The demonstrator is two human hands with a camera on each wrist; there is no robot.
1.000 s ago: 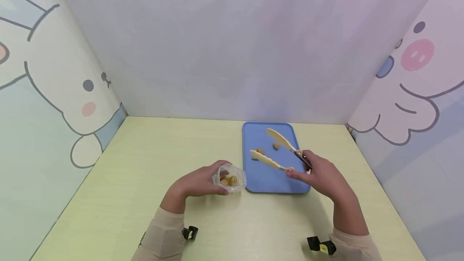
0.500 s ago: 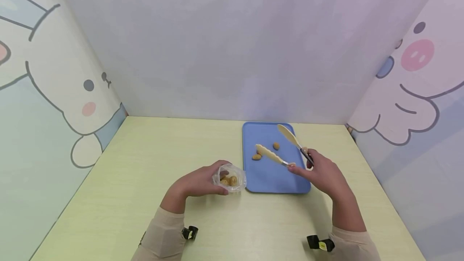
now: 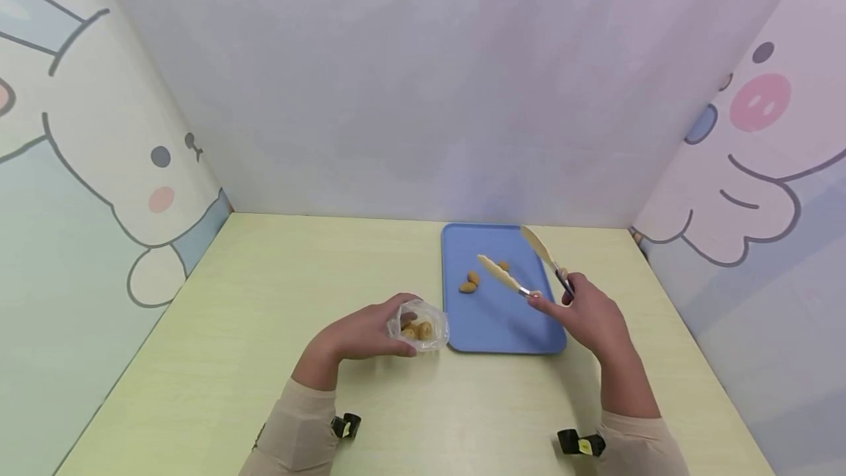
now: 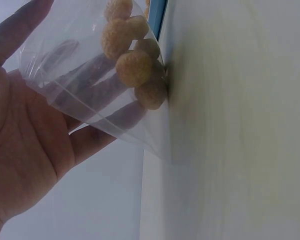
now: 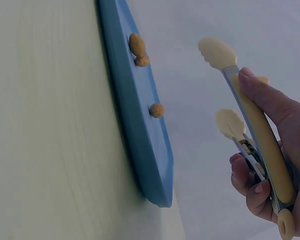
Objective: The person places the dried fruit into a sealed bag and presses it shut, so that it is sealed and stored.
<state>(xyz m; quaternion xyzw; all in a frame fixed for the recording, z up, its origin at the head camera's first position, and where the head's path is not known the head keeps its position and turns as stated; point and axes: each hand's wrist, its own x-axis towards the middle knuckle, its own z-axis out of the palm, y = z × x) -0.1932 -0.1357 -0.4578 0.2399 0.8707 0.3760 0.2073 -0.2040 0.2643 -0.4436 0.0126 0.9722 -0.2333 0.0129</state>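
My left hand [image 3: 370, 329] holds a clear plastic bag [image 3: 438, 329] open, its fingers spread round the side and its mouth facing up. Several round brown balls [image 4: 134, 68] lie in the bottom of the bag, close over the table in the left wrist view. With my right hand [image 3: 593, 318] I grip a pair of cream-tipped tongs [image 5: 262, 135], thumb on one arm and fingers round the other. The tongs' arms are spread apart with nothing between the tips, above the blue tray [image 3: 502, 325]. On the tray lie brown nut-like pieces [image 3: 468, 287], two together and one [image 3: 504, 266] farther back.
The tray stands on a pale yellow table [image 3: 317, 263], just right of the bag. A grey wall [image 3: 410, 94] rises behind the table, and side panels with cartoon animals flank it. A black wrist mount [image 3: 346, 426] sits by the left sleeve, another [image 3: 581, 443] by the right.
My right hand has shifted the tongs to the right over the tray, uncovering the two pieces that lie together. The left hand and bag have stayed in place.
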